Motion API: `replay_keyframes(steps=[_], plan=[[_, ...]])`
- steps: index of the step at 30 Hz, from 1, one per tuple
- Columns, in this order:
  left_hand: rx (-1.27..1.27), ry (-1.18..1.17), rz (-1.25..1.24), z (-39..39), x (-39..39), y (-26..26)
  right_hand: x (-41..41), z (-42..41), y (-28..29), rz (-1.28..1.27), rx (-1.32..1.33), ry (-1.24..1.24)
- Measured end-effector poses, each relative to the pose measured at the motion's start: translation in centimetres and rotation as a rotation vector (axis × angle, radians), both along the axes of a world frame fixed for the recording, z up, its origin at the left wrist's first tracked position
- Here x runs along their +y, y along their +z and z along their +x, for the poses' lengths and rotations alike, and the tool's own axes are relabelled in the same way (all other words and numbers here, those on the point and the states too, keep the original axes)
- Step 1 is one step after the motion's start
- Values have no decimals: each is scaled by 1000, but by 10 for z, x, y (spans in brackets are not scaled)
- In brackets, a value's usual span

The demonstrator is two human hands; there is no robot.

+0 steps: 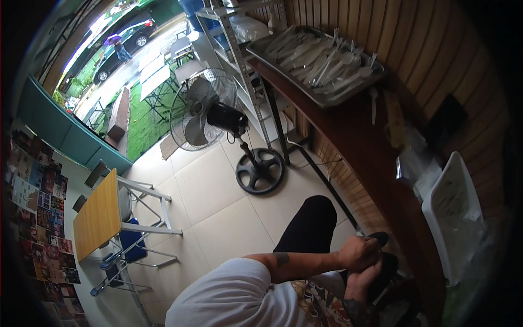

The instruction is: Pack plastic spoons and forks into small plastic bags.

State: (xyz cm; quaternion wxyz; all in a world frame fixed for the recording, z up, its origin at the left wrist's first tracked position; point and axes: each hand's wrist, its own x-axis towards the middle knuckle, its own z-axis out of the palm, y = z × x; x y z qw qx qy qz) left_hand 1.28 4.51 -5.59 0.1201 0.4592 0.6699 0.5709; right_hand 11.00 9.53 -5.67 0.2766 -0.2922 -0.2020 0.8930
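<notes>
My left hand (356, 254) is curled against my right hand (363, 278), the two pressed together above my lap. Their fingers overlap, so whether something small sits between them is hidden. A dark rounded thing (381, 238) shows just beyond my left hand; what it is cannot be made out. To the right, a reddish-brown wooden counter (347, 131) curves past my hands. On it stand a metal tray (327, 103) heaped with pale plastic cutlery (314, 61) and a white plastic bin (434, 222). Clear plastic wrapping (421, 171) lies between them, near a loose plastic spoon (373, 104).
A black pedestal fan (226, 116) stands on the tiled floor ahead, beside a metal shelf rack (241, 53). At left are a wooden-topped table (98, 216) and blue folding chairs (132, 243). Outside, a person (121, 51) carries a purple umbrella near a dark car (132, 36).
</notes>
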Motion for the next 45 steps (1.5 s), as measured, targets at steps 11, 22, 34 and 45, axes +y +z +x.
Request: replay_keyframes(steps=[11, 22, 34, 45], plan=[[-229, -89, -122, -6, -14, -11, 7, 18, -38, 30, -76, 36], [-69, -211, 34, -13, -24, -3, 6, 27, -34, 109, -151, 56], [-116, -204, 143, -26, -26, 6, -3, 19, -9, 1025, -384, 224], [-386, -271, -4, -15, -67, 7, -12, -6, 36, 673, -137, 173]])
